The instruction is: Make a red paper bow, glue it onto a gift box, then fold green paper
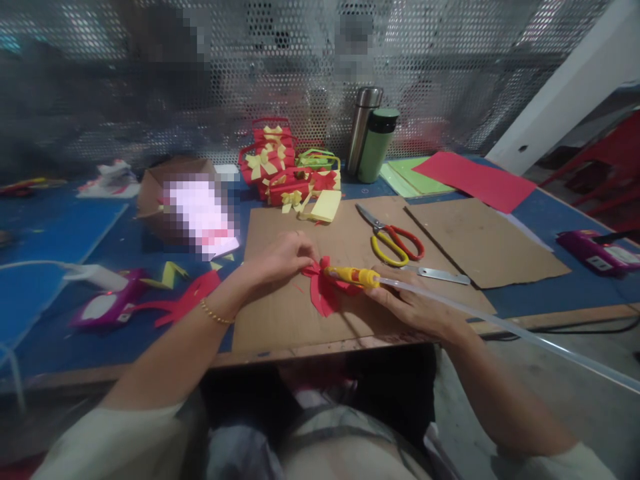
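Observation:
Over a cardboard sheet (pixel 273 320), my left hand (pixel 283 259) pinches the left loop of a red paper bow (pixel 324 293). My right hand (pixel 413 303) grips a yellow hot glue gun (pixel 353 276), its nozzle at the middle of the bow. Out of the gun's back end a long clear glue stick (pixel 500 328) runs to the lower right. Part of the gun's body and some right-hand fingers are hidden behind the gun and hand. Beyond my right hand lie scissors (pixel 393 243) with red and yellow handles and a metal ruler (pixel 444 275).
Red paper baskets with yellow bows (pixel 273 163) are piled at the back, near a green bottle (pixel 379 150) and a steel flask (pixel 363 120). A lit phone (pixel 203 213) leans on a brown box (pixel 155 200). Purple devices (pixel 103 307) flank the cardboard; red paper (pixel 480 180) lies right.

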A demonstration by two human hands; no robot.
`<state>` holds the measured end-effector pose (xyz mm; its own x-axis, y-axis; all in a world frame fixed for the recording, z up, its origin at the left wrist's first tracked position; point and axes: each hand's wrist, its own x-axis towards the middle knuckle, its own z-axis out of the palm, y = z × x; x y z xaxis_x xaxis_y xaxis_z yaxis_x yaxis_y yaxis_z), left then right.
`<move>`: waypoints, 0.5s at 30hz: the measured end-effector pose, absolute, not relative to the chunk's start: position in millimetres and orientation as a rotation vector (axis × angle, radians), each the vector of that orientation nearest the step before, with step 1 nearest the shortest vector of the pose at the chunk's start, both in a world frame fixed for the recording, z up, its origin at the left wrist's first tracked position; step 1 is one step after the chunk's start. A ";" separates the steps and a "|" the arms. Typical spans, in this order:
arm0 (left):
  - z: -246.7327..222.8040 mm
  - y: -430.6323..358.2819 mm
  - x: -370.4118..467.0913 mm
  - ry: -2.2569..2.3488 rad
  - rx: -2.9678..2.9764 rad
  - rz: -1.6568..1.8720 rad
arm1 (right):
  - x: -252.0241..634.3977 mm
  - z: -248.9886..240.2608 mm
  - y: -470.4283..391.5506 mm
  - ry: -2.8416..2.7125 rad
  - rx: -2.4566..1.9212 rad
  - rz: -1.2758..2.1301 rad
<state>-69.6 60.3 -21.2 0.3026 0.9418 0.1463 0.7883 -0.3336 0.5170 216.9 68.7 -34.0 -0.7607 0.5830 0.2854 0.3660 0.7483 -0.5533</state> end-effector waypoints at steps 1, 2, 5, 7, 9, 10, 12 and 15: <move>-21.1 60.4 -69.6 1.552 2.210 0.604 | 217.0 -34.2 68.9 -2.497 -0.723 0.662; -20.9 60.5 -69.3 1.549 2.188 0.595 | 217.0 -34.3 69.0 -2.497 -0.726 0.667; -19.7 61.0 -67.2 1.538 2.144 0.585 | 216.5 -34.2 69.0 -2.496 -0.725 0.675; -18.9 61.3 -65.9 1.545 2.124 0.589 | 216.3 -33.7 68.9 -2.498 -0.714 0.673; -18.2 61.3 -65.5 1.560 2.102 0.567 | 216.7 -33.5 68.9 -2.495 -0.708 0.664; -18.0 61.3 -65.5 1.567 2.090 0.551 | 217.3 -33.7 68.8 -2.497 -0.705 0.660; -18.1 61.2 -66.0 1.574 2.081 0.527 | 219.2 -34.5 68.8 -2.499 -0.697 0.643; -19.5 61.5 -67.0 1.575 2.076 0.523 | 222.8 -35.8 68.7 -2.497 -0.674 0.622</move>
